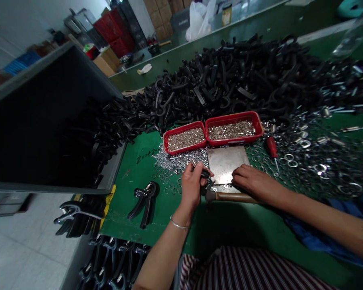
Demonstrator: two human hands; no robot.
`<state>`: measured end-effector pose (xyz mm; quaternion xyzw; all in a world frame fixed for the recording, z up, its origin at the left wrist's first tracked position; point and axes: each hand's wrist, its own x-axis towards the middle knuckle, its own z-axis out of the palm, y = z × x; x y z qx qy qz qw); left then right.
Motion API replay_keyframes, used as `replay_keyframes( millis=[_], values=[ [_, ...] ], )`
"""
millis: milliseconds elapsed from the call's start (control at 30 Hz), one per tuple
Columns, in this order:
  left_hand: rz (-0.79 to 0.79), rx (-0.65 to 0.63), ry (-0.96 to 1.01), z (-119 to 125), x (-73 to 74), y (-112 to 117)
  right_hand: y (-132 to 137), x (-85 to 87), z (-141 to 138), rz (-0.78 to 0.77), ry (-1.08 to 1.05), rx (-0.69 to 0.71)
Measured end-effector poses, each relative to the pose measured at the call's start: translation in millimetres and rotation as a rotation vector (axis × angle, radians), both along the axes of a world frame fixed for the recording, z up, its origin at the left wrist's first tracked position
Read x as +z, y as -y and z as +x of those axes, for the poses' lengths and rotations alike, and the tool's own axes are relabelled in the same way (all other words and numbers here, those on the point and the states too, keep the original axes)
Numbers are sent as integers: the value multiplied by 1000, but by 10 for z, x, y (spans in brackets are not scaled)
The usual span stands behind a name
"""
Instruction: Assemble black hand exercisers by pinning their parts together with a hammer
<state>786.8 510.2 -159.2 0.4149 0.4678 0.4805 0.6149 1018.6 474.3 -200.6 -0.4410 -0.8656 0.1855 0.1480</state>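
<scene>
pins (231, 131) in tray (245, 139) | tray behind plate (225, 161) | hammer (236, 197) before plate | screwdriver (271, 147) right of plate | clamp (148, 203) left of hammer

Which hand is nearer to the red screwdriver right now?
Right. The right hand is at the metal plate, left of the screwdriver and nearer the camera; the left hand is farther left, by the plate's left edge, holding a black part.
</scene>
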Motion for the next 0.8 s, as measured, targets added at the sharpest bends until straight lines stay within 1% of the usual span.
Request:
replay_keyframes(
  millis=[67, 100, 133, 200, 233, 267, 300, 367, 433, 500, 533, 600, 633, 667, 700, 733, 800],
  values=[
    [16, 14, -47, 62, -5, 48, 32, 9, -15, -12, -71, -31],
    [34, 14, -76, 89, 5, 72, 36, 44, -19, -42, -156, -84],
    [67, 10, -112, 113, 21, 93, 34, 95, -26, -90, -267, -168],
    [176, 0, -197, 159, 65, 127, 18, 225, -77, -249, -575, -376],
    [241, -2, -236, 184, 86, 139, 8, 291, -124, -357, -756, -466],
    [302, -4, -271, 211, 103, 150, -1, 348, -185, -477, -938, -527],
    [350, -4, -299, 239, 115, 160, -8, 391, -254, -600, -1105, -550],
    [403, -10, -340, 294, 119, 181, -17, 427, -388, -815, -1340, -512],
    [420, -19, -379, 334, 103, 203, -15, 407, -476, -960, -1434, -454],
    [424, -25, -417, 354, 78, 224, 0, 367, -497, -1041, -1458, -417],
    [422, -27, -433, 359, 68, 233, 11, 353, -486, -1057, -1450, -406],
    [401, -35, -447, 368, 62, 250, 39, 348, -444, -1034, -1380, -387],
    [384, -42, -444, 374, 69, 258, 54, 359, -420, -978, -1323, -382],
    [367, -46, -435, 382, 84, 267, 69, 375, -397, -878, -1247, -389],
    [354, -47, -421, 392, 107, 277, 81, 394, -377, -728, -1151, -401],
    [346, -47, -400, 403, 136, 288, 91, 411, -360, -533, -1042, -402],
    [340, -51, -338, 424, 203, 311, 100, 431, -335, -96, -812, -349]
  ],
)
